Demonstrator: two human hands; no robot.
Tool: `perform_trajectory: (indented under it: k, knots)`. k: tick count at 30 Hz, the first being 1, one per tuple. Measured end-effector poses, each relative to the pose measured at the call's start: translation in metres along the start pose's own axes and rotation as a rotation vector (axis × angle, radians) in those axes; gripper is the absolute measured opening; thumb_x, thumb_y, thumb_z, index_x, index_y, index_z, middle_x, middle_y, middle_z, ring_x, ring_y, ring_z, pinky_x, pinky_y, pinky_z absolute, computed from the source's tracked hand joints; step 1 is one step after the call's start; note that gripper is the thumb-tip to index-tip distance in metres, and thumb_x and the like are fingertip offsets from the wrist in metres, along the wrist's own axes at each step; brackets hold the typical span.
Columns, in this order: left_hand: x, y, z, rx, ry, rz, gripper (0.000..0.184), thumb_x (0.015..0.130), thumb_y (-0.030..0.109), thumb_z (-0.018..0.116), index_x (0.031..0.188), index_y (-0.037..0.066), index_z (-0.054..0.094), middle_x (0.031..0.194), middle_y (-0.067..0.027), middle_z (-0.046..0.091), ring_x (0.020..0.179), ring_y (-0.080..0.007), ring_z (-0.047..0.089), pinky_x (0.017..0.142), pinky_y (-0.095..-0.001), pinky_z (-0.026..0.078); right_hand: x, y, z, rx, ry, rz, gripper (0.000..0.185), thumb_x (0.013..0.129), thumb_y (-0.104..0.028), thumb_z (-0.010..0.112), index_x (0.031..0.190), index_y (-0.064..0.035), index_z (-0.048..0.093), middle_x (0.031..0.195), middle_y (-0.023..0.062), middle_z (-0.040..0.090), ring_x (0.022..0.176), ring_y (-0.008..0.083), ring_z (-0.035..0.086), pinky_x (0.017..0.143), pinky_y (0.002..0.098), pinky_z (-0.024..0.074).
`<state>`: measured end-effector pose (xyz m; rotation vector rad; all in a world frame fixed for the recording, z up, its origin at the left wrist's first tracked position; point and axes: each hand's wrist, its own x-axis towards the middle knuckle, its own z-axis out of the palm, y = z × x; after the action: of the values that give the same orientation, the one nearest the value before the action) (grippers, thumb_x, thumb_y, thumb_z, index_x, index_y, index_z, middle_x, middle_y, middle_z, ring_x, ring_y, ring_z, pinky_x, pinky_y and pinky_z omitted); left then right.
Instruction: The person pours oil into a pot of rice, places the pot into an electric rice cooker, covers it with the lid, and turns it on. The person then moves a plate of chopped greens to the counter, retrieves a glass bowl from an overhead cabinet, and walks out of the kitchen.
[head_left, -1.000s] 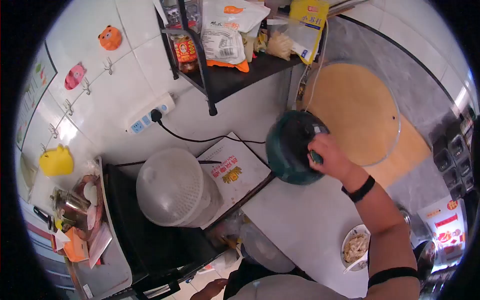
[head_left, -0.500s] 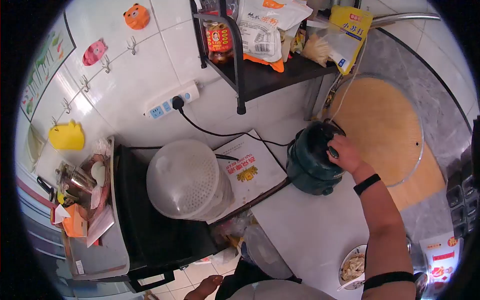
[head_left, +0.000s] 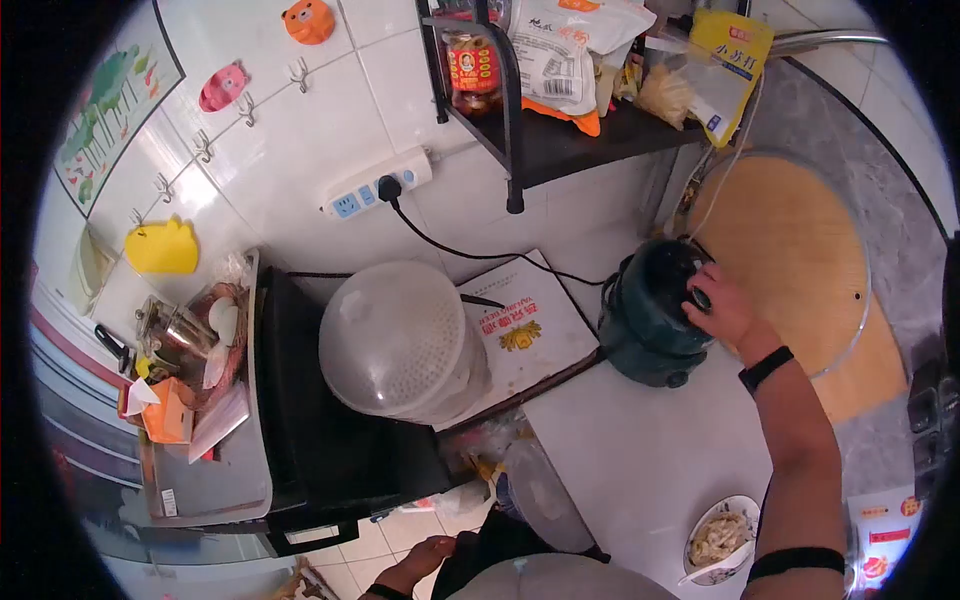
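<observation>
While our right hand (head_left: 722, 305) grips the knob (head_left: 701, 299) on the lid (head_left: 664, 266) of the dark green pot (head_left: 648, 335), our left hand (head_left: 425, 560) hangs low by our body, and we cannot tell whether it is open or closed. We have the pot on the white table (head_left: 640, 430), between the flat box (head_left: 545, 350) and the wooden board (head_left: 870, 385). Near our right forearm sits a bowl (head_left: 697, 545) of food.

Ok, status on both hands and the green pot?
Right hand gripping lid knob of green pot. Left hand low near the body, nothing visible in it. Nothing seen blocking the pot.
</observation>
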<state>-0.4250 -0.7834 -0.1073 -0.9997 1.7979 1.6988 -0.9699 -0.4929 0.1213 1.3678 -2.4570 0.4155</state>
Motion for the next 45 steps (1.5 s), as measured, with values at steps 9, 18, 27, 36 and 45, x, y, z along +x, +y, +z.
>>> perform_trajectory:
  k: [9,18,27,36,45]
  knots:
    - [-0.006,0.024,0.012,0.172,-0.022,-0.129,0.033,0.089,0.026,0.046,0.111,0.003,0.056,0.102,-0.0096,0.061,0.094,-0.0207,0.058,0.087,-0.0292,0.044,-0.002,0.004,0.040,-0.006,0.294,0.211,0.011,0.074,-0.016,0.062,0.075,-0.0055,0.059,0.085,0.0121,0.056,0.085,0.0325,0.052,0.076,0.0404,0.0441]
    - [-0.016,0.026,0.014,0.054,0.027,-0.118,0.038,0.090,0.028,0.038,0.113,0.002,0.054,0.106,-0.0120,0.060,0.096,-0.0210,0.059,0.086,-0.0294,0.044,-0.005,0.031,0.041,0.086,0.226,-0.085,0.011,0.071,-0.014,0.061,0.071,-0.0058,0.054,0.077,0.0124,0.051,0.080,0.0330,0.050,0.069,0.0415,0.0433]
    - [-0.014,0.006,0.010,0.043,0.044,-0.150,0.041,0.089,0.033,0.040,0.114,0.003,0.053,0.109,-0.0115,0.059,0.098,-0.0193,0.058,0.083,-0.0312,0.044,-0.007,0.037,0.025,0.035,-0.037,-0.062,0.018,0.074,-0.021,0.058,0.081,-0.0060,0.053,0.086,0.0142,0.050,0.085,0.0342,0.049,0.072,0.0428,0.0436]
    - [-0.014,0.006,0.011,0.018,0.063,-0.173,0.042,0.088,0.037,0.045,0.114,0.005,0.054,0.106,-0.0093,0.061,0.098,-0.0175,0.058,0.081,-0.0310,0.044,-0.001,0.005,0.031,-0.092,-0.079,0.175,0.027,0.077,-0.024,0.056,0.094,-0.0043,0.057,0.099,0.0178,0.053,0.096,0.0360,0.049,0.083,0.0428,0.0439]
    - [-0.003,-0.014,0.002,-0.020,-0.012,-0.118,0.044,0.089,0.042,0.049,0.119,0.009,0.048,0.110,-0.0050,0.058,0.098,-0.0169,0.056,0.080,-0.0325,0.041,0.000,0.032,0.024,-0.016,-0.187,-0.084,0.031,0.076,-0.027,0.058,0.095,-0.0033,0.057,0.099,0.0193,0.053,0.095,0.0361,0.050,0.082,0.0439,0.0440]
